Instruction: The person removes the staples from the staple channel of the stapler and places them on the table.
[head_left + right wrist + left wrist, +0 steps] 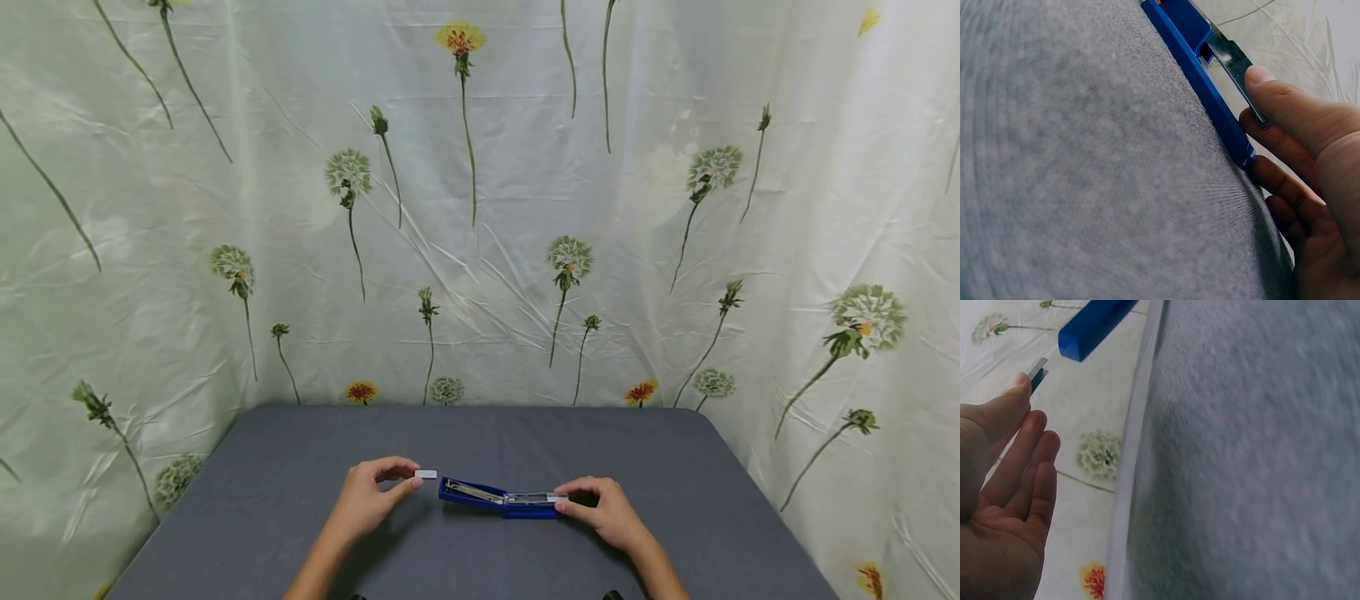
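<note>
A blue stapler (pixel 474 497) lies spread open on the table, its top swung back to the left and slightly raised. My right hand (pixel 606 515) pinches the metal magazine (pixel 1235 67) between thumb and index finger at the stapler's right end; its other fingers are beside the blue base (pixel 1213 106). Between the thumb and fingers of my left hand (pixel 369 498) is a short silvery strip of staples (pixel 426 474). That strip is a small gap away from the tip of the stapler's top, which also shows as a blue end (pixel 1082 344) in the left wrist view.
A dark grey cloth covers the table (pixel 315 446), whose corners are rounded at the back. Behind it hangs a pale curtain (pixel 495 317) printed with dandelions. Two small dark objects poke in at the bottom edge of the head view.
</note>
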Demonstrator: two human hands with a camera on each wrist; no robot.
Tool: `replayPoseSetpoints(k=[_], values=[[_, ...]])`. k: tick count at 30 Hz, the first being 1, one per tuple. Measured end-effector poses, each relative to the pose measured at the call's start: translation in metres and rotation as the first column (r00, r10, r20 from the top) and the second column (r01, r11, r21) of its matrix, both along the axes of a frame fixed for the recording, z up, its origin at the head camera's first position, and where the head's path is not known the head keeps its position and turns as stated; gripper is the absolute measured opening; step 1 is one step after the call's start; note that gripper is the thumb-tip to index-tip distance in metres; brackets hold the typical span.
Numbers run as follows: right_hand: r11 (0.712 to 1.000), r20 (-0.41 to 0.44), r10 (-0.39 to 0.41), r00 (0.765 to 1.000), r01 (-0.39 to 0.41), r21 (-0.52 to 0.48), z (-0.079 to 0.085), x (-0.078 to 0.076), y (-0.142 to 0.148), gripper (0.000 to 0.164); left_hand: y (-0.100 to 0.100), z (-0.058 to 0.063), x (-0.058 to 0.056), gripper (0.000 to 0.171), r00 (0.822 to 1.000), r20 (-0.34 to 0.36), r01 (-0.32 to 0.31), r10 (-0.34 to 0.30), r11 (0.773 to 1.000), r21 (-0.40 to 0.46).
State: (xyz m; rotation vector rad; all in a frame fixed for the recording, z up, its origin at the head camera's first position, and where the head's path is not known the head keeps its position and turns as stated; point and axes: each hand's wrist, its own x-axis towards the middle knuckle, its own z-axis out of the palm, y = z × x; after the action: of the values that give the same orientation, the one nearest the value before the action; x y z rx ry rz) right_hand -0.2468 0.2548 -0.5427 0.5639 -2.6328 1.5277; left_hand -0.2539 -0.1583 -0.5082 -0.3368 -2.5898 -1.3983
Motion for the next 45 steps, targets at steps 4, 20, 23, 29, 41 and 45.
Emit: replayPoseSetpoints(k=[4,20,23,29,41,45], values=[[1.0,0.001,-0.006,1.0,0.006,-0.003,-0.001,0.0,0.0,0.018,-0.005,-0.002,-0.001,0.017,1.0,0.017,-0.007,0.007,1.0,-0.013],[1.0,0.002,-0.012,1.0,0.012,0.003,-0.001,0.0,0.0,0.018,-0.016,-0.013,-0.002,0.016,0.997,0.076,0.031,-0.027,0.998,-0.048],[1.0,0.007,-0.01,1.0,0.01,-0.001,0.0,0.001,0.0,0.019,-0.017,-0.015,-0.002,0.016,0.996,0.084,0.041,-0.036,0.997,-0.063],[1.0,0.01,-0.015,1.0,0.015,0.002,0.0,0.0,0.0,0.018,-0.018,-0.018,-0.002,0.015,0.995,0.091,0.049,-0.041,0.994,-0.095],[0.999,0.022,-0.023,0.999,0.022,0.027,-0.001,-0.001,-0.001,0.019,-0.02,-0.02,-0.003,0.011,0.992,0.099,0.093,-0.077,0.981,-0.172],[0.999,0.012,-0.019,1.0,0.019,0.031,0.0,-0.001,0.0,0.019,-0.021,-0.019,-0.003,0.011,0.991,0.1,0.104,-0.086,0.976,-0.192]])
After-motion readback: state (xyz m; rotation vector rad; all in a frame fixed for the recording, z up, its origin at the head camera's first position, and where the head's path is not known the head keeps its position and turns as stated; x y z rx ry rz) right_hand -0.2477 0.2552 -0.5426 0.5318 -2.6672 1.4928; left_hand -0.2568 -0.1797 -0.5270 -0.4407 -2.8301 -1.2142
